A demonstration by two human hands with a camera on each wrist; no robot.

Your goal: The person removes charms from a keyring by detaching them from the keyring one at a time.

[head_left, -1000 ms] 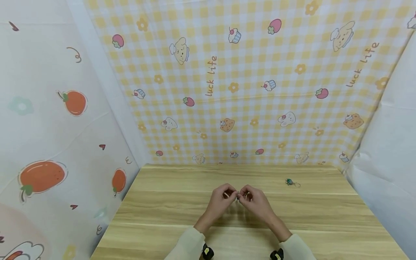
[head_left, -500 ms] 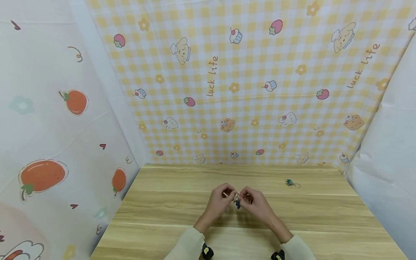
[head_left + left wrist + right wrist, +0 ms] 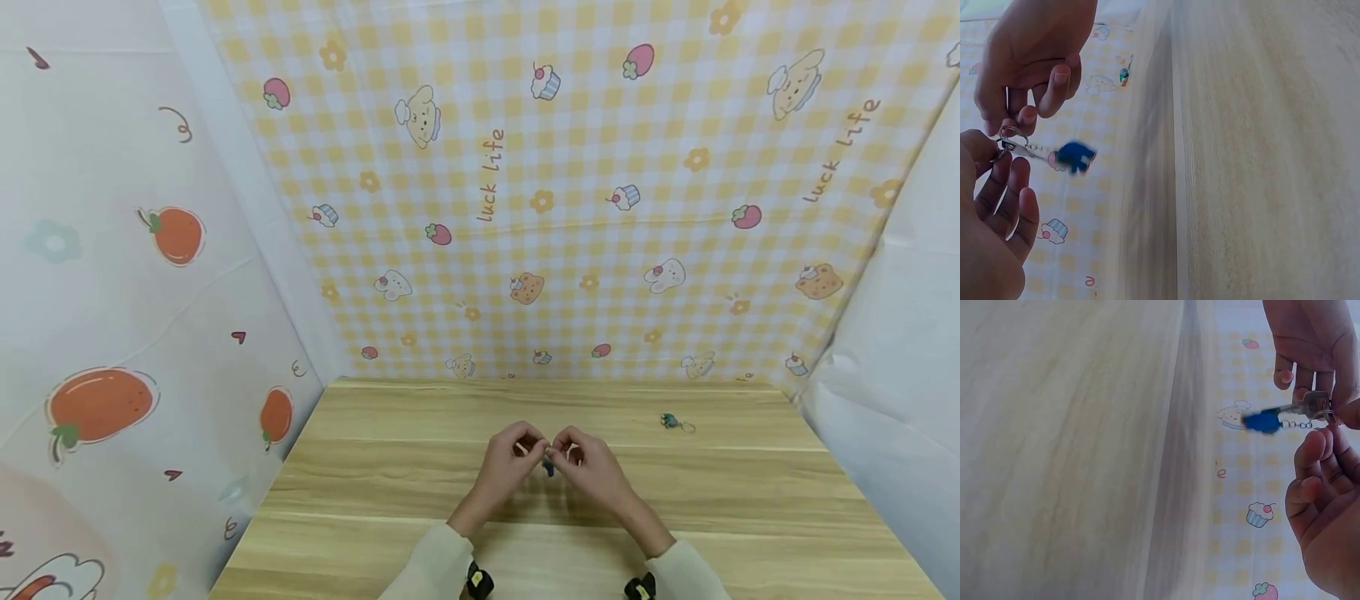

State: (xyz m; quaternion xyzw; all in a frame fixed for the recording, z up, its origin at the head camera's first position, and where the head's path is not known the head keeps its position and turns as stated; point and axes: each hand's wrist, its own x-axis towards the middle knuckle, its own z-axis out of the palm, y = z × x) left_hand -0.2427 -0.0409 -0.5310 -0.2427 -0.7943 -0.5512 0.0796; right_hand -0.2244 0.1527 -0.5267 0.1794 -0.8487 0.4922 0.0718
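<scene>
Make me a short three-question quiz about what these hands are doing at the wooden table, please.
1. True or false: both hands hold the same small keyring.
2. What colour is the charm dangling from it? A red, B blue, C yellow.
3. What lies alone on the table, far right?

Key:
1. True: the left hand and right hand pinch the keyring between them.
2. B: the charm is blue.
3. A second keychain, apart from the hands on the table.

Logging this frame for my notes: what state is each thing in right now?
Left hand: pinches the key ring.
Right hand: pinches the key ring.
Key ring: held above the table.
Blue charm: dangles, blurred.
Second keychain: lies on the table, untouched.
</scene>
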